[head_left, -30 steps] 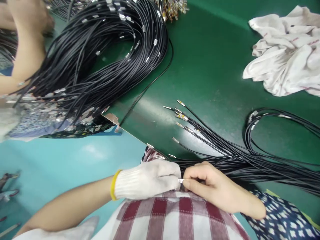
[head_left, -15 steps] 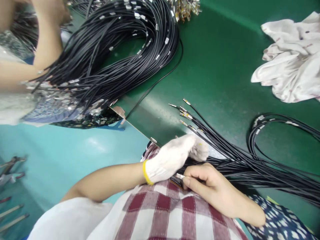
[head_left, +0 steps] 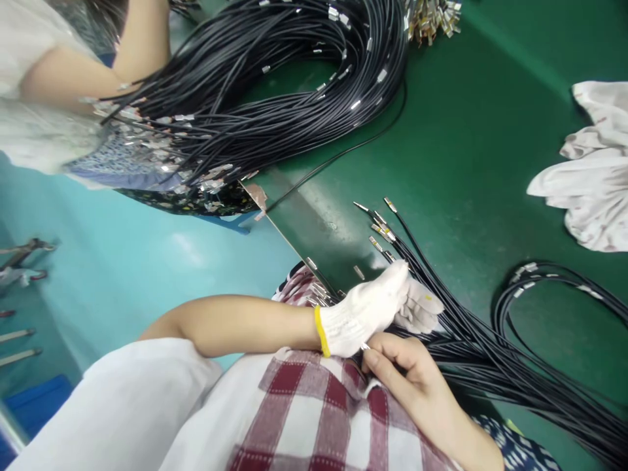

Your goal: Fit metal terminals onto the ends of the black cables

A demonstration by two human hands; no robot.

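My left hand point(head_left: 375, 304) wears a white glove with a yellow cuff and rests over the black cables, its fingers stretched out. Close below it, my bare right hand point(head_left: 409, 369) pinches a small silver connector point(head_left: 365, 347) between thumb and fingertips; its cable is mostly hidden. Thin black cables point(head_left: 471, 327) run from around my hands toward the lower right. Several of their silver and yellow connector ends point(head_left: 383, 229) lie on the green table point(head_left: 471, 144) beyond the glove. More metal ends point(head_left: 321, 296) stick out left of the glove, by the table edge.
A large looped black cable bundle point(head_left: 294, 124) spans the upper left, beside another person's arm point(head_left: 73, 75). White cloth point(head_left: 601, 170) lies at right, above a smaller cable coil point(head_left: 534, 271). Loose connectors point(head_left: 434, 19) are piled at the top.
The view has shifted, so the table items appear displaced. My gloved fingers, more curled before, are now stretched out. The connector at my right fingertips is now closer to the glove and less visible.
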